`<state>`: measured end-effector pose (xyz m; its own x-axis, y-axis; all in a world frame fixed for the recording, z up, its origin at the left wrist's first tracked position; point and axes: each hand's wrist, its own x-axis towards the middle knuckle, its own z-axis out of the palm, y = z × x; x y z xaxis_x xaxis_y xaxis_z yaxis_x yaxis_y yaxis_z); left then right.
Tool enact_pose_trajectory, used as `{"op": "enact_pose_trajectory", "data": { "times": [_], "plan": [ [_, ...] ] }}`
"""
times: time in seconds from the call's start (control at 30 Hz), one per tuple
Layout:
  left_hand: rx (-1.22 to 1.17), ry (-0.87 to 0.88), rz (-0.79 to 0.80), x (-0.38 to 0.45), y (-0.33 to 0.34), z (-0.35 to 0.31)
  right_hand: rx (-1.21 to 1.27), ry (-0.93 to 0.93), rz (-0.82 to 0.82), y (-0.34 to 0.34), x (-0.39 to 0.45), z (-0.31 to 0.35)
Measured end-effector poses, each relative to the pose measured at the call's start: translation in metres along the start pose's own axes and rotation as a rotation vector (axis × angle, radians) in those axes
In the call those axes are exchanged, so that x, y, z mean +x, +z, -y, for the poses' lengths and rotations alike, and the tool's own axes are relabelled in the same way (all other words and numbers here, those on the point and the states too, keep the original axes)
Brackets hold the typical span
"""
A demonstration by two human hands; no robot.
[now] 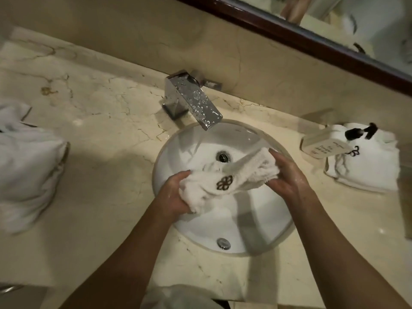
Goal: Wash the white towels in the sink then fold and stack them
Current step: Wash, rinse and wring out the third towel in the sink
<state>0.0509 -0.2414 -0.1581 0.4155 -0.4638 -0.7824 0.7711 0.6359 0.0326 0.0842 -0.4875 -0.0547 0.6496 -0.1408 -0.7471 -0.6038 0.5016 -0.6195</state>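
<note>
We hold the small white terry towel with the brown flower emblem (227,178) over the round white sink (256,230). Wet, it looks soft, limp and heavier, so we take its bunched ends: left hand (176,195) grips one, right hand (287,177) the other, forearms angled inward.

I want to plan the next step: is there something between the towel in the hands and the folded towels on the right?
Nothing visible blocks it. Both hands, left hand and right hand, hold the towel over the sink; bare counter leads to the folded towels, whose far side carries a dispenser.
</note>
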Motion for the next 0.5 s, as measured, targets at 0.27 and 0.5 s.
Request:
{"op": "enact_pose_trajectory", "data": {
  "times": [0.27,0.5],
  "plan": [
    [0.274,0.347,0.01,0.012,0.031,-0.026,0.148,0.148,0.003,0.065,0.007,-0.058],
    [0.756,0.742,-0.267,0.004,0.061,-0.009,-0.377,-0.271,0.008,0.129,0.011,-0.107]
  ]
}}
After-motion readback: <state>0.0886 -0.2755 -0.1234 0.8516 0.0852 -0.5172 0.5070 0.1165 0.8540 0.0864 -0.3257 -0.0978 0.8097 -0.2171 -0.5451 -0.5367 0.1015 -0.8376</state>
